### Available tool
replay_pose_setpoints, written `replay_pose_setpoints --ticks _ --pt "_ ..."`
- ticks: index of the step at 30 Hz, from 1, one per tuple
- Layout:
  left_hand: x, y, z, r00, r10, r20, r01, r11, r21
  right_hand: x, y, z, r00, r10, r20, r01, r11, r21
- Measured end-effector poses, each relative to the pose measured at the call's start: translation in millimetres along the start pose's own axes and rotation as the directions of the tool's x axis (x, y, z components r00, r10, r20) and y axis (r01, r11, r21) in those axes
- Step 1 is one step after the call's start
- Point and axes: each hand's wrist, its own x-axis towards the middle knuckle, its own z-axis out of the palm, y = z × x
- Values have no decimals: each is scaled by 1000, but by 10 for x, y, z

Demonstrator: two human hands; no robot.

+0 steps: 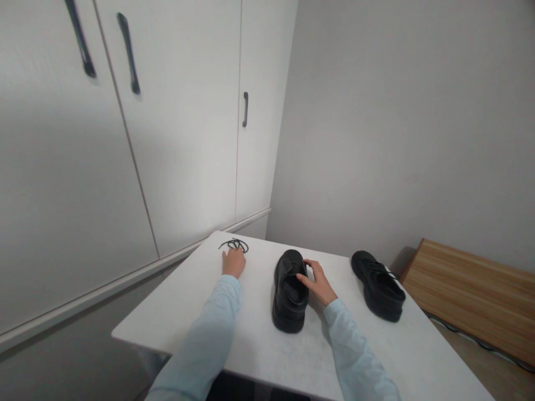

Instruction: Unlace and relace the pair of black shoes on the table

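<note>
On the white table, a black shoe (290,292) stands upright with its toe pointing away from me. My right hand (318,283) grips the right side of its opening, thumb at the inner edge and fingers on the outside. No lace shows across this shoe's tongue. Farther left, a loose black shoelace (237,243) lies in a small tangle near the table's far corner. My left hand (234,262) is closed at the near side of that tangle, its fingertips on the lace and partly hidden.
A second black shoe (378,287), with a lace in it, stands at the table's right. White cabinet doors (188,122) with dark handles rise to the left, and a grey wall (401,122) is behind. A wooden-topped surface (476,295) lies beyond the right edge of the table (259,340).
</note>
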Motion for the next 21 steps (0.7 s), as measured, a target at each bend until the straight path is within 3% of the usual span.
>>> replay_pose_setpoints --ticks 6,11,16,19,21 --pt "-32 80 -87 994 -16 -110 14 1000 -17 -1 -22 -7 1000 -12 7 12 999 33" --pt "-44 204 -213 975 169 -141 -193 965 -180 5 -10 -4 1000 -26 13 25 998 63" --pt "-167 461 -337 885 404 -233 -466 749 -471 17 0 0 1000 -29 3 29 998 59" --pt "-301 650 -427 836 501 -222 -518 588 -621 21 -7 -3 999 -42 11 42 997 58" --pt "-384 758 -495 809 553 -200 -526 529 -666 22 -17 -7 999 -47 17 46 997 61"
